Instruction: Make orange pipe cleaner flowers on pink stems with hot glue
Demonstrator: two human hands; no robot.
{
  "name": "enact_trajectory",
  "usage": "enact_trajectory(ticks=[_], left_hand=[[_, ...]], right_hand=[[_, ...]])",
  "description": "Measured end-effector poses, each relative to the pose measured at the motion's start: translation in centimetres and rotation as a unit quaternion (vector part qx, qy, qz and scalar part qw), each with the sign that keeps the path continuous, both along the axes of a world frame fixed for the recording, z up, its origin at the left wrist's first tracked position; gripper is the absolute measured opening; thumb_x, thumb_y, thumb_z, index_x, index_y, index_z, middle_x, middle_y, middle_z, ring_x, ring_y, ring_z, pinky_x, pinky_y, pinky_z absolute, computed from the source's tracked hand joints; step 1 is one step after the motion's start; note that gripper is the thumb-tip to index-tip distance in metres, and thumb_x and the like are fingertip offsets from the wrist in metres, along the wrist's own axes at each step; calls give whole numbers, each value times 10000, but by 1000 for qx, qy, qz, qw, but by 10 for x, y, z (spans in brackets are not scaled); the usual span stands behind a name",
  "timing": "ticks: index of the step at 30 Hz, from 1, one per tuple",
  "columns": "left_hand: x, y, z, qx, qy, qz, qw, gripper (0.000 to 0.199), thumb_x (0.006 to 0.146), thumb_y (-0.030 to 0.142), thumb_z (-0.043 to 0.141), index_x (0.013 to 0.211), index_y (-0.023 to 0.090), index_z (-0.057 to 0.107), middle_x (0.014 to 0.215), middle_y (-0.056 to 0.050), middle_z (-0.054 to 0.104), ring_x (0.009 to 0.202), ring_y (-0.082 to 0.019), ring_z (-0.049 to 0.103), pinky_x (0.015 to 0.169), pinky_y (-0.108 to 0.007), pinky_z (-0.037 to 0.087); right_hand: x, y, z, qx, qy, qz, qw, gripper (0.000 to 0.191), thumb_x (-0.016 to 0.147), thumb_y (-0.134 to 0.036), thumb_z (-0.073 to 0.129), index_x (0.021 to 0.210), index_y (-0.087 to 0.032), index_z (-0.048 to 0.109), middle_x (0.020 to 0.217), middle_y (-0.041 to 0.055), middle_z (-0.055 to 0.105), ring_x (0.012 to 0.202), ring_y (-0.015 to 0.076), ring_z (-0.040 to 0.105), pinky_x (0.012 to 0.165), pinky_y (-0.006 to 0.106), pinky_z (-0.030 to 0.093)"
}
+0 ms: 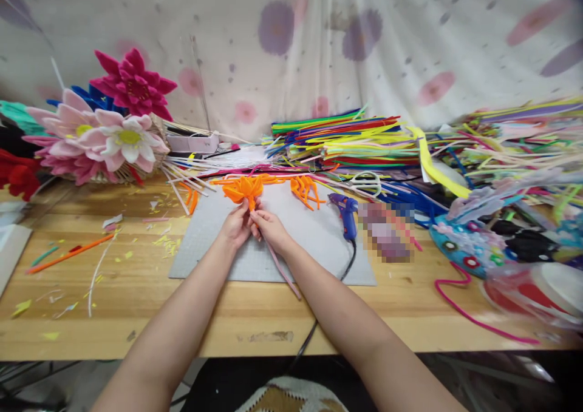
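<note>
Both my hands meet over the grey cutting mat (204, 251). Between them is an orange pipe-cleaner flower (243, 189), its petals spread upward and to the left. My left hand (237, 222) pinches the flower's base from the left. My right hand (268, 225) grips the pale pink stem (282, 271) just below the bloom, and the stem's free end slants down toward me. Exactly where stem and flower join is hidden by my fingers. Loose bent orange pipe-cleaner pieces (306, 190) lie on the mat behind my right hand.
A blue glue gun (347, 215) lies on the mat's right side, its black cord (311, 333) running over the table's front edge. White-handled scissors (367, 183) and bundles of coloured pipe cleaners (355, 139) are behind. Finished fluffy flowers (122, 139) stand back left; yellow scraps (168, 242) litter the left.
</note>
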State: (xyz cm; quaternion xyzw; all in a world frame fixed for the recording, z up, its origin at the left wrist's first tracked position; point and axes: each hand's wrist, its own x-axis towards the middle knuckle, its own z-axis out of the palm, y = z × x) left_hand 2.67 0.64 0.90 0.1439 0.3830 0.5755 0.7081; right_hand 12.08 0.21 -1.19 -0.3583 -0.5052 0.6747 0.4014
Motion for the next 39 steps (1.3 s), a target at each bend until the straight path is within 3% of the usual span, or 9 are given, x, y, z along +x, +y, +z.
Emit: enact_trajectory(ticks=[7, 13, 19, 23, 25, 28, 32, 36, 39], left_hand=[[0, 1, -9, 11, -10, -11, 1000, 287, 821, 366, 518, 791, 103, 629, 704, -73, 658, 589, -109, 617, 481, -174, 470], [1, -1, -3, 12, 13, -32, 999, 292, 834, 367, 496, 850, 109, 630, 709, -64, 664, 489, -80, 580, 413, -160, 417], [2, -3, -3, 40, 50, -97, 993, 348, 838, 393, 473, 957, 109, 636, 749, -74, 681, 361, -76, 498, 314, -194, 337], [-1, 0, -4, 25, 47, -40, 998, 228, 845, 281, 491, 855, 96, 624, 661, -48, 652, 389, -64, 508, 390, -183, 405], [-3, 2, -1, 27, 1, 2, 1000, 173, 849, 221, 489, 815, 97, 605, 637, -31, 625, 497, -68, 567, 519, -181, 474], [-5, 3, 5, 25, -75, 0, 997, 203, 886, 195, 415, 843, 95, 587, 601, 2, 564, 494, -37, 528, 582, -170, 487], [-7, 2, 9, 17, -132, -35, 990, 285, 916, 253, 340, 875, 88, 568, 545, 39, 444, 387, -8, 381, 438, -115, 408], [-9, 3, 6, 12, -151, -65, 986, 285, 914, 294, 328, 865, 114, 544, 528, 48, 361, 355, -15, 304, 283, -89, 215], [-8, 2, 5, 12, -161, -77, 984, 289, 919, 289, 306, 844, 115, 525, 509, 59, 317, 340, -19, 258, 264, -90, 158]], right_hand=[[1, 0, 3, 0, -2, 11, 1000, 359, 755, -504, 501, 610, -178, 457, 371, -69, 471, 310, 47, 363, 358, 185, 273], [-3, -1, 2, -1, -28, -7, 1000, 390, 741, -546, 503, 610, -184, 440, 390, -66, 499, 313, 47, 396, 362, 179, 323], [-4, 0, -3, 4, -38, -39, 999, 401, 765, -562, 464, 620, -192, 418, 411, -64, 492, 322, 51, 389, 364, 185, 325], [0, -3, -5, 66, -112, -27, 991, 409, 805, -546, 414, 603, -193, 450, 441, -44, 505, 377, 71, 433, 445, 208, 365], [4, -6, -4, 147, -191, -44, 970, 405, 826, -514, 408, 592, -193, 487, 467, -33, 514, 450, 85, 470, 515, 216, 369], [10, -9, 0, 231, -283, -94, 926, 377, 842, -474, 407, 618, -203, 543, 539, -24, 529, 547, 107, 489, 564, 224, 343], [25, -3, 14, 238, -331, -150, 901, 284, 786, -472, 509, 702, -210, 577, 605, -21, 556, 569, 115, 484, 575, 231, 334], [52, 13, 33, 227, -377, -225, 869, 271, 809, -441, 477, 766, -195, 582, 625, 3, 579, 602, 133, 522, 611, 246, 368], [73, 28, 41, 198, -496, -254, 806, 236, 828, -368, 445, 882, -199, 600, 728, 34, 635, 722, 177, 583, 685, 285, 397]])
